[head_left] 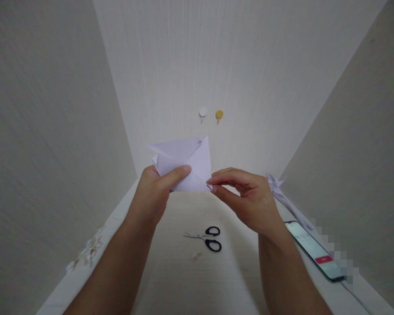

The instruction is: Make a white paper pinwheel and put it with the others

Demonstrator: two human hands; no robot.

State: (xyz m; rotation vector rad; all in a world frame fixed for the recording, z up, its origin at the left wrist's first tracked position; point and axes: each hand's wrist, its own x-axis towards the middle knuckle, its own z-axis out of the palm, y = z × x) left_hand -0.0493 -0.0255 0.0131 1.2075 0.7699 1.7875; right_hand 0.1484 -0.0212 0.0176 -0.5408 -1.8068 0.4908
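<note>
A folded sheet of white paper [197, 164] is held up above the table, with several triangular flaps and pointed corners. My left hand [154, 188] grips its lower left side, the thumb lying flat across the front and the other fingers hidden behind. At the lower right corner, my right hand [246, 192] pinches the paper between thumb and fingertips. Below the hands, a pair of scissors [205, 238] with black handles lies on the table, its blades pointing left and slightly apart.
To the right lies a phone [311, 249] with a lit screen and a cable. Behind it is a folded white paper piece [277, 186]. Small pale scraps [88, 249] lie along the left edge. A white hook [202, 113] and a yellow hook [219, 115] are on the back wall.
</note>
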